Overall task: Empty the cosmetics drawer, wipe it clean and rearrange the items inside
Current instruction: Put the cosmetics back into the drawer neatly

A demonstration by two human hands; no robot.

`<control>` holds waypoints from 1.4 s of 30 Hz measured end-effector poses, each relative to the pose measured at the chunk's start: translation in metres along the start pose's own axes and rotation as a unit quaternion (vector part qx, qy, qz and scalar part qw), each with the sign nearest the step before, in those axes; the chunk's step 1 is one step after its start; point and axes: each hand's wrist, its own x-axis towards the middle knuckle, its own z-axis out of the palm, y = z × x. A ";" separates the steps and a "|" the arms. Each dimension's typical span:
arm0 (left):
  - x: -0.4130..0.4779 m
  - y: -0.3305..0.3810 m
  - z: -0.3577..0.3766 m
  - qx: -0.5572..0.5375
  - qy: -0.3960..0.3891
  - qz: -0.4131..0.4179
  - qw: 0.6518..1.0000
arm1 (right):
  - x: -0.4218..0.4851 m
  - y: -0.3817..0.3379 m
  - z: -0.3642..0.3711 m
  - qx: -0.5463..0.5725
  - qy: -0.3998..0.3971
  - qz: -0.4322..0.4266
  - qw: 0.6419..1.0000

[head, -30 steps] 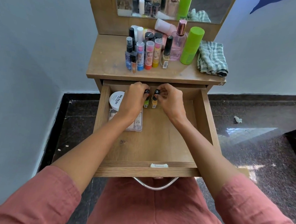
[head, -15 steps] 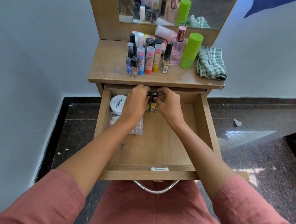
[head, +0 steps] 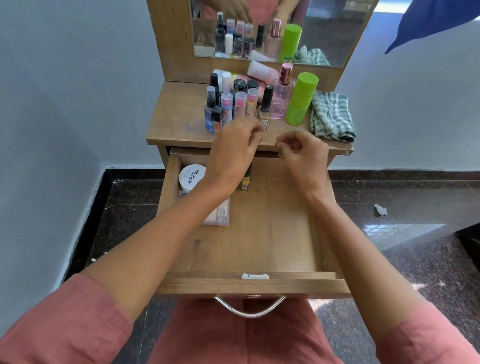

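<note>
**Both hands raised over the drawer's back edge, nothing in them**

Your left hand (head: 233,153) hovers above the back edge of the drawer (head: 272,233). Its fingers are loosely curled, with no item seen in them. Your right hand (head: 304,154) hangs beside it over the same back edge, a gap apart. Its fingers are also loosely bent, thumb near forefinger, with nothing between them.

Under your left hand, against the drawer's back wall, a yellow nail polish bottle (head: 246,180) stands upright, its top hidden by your hand. A white round jar (head: 190,176) lettered NAIL POLISH sits in the drawer's back left corner. A clear flat case (head: 220,215) lies just in front of it along the drawer's left wall, partly under your forearm.

Above the drawer, the tabletop (head: 178,123) holds a cluster of small bottles (head: 232,103). To their right come a pink perfume bottle (head: 282,97), a green canister (head: 301,101) and a folded checked cloth (head: 332,117).
</note>
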 end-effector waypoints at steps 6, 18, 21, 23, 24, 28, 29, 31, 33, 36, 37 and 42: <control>0.053 0.029 -0.007 -0.021 0.050 0.025 0.998 | 0.041 -0.008 -0.025 0.014 0.094 -0.005 0.995; 0.134 0.037 0.000 0.105 -0.148 -0.066 0.981 | 0.091 0.000 -0.024 -0.024 0.018 0.052 0.998; 0.140 0.033 0.005 0.135 -0.192 -0.078 0.969 | 0.093 0.003 -0.019 0.004 0.014 0.063 0.998; 0.142 0.030 0.009 0.147 -0.209 -0.085 0.963 | 0.094 0.005 -0.017 0.007 0.010 0.068 0.998; 0.142 0.030 0.010 0.152 -0.214 -0.085 0.961 | 0.094 0.006 -0.016 0.005 0.010 0.067 0.998; 0.143 0.031 0.013 0.164 -0.210 -0.083 0.960 | 0.094 0.006 -0.016 0.007 0.024 0.056 0.998; 0.142 0.031 0.013 0.164 -0.208 -0.082 0.961 | 0.094 0.006 -0.016 0.008 0.027 0.053 0.998; 0.141 0.032 0.013 0.165 -0.202 -0.080 0.962 | 0.092 0.007 -0.017 0.009 0.030 0.048 0.998; 0.139 0.034 0.014 0.168 -0.193 -0.078 0.964 | 0.090 0.007 -0.020 0.010 0.033 0.043 0.998; 0.135 0.037 0.013 0.165 -0.180 -0.069 0.967 | 0.086 0.005 -0.026 0.006 0.039 0.033 0.999; 0.134 0.038 0.012 0.162 -0.178 -0.066 0.968 | 0.083 0.004 -0.028 0.003 0.039 0.029 0.999; 0.124 0.050 0.006 0.155 -0.184 -0.042 0.970 | 0.065 -0.001 -0.044 0.004 0.040 0.015 0.999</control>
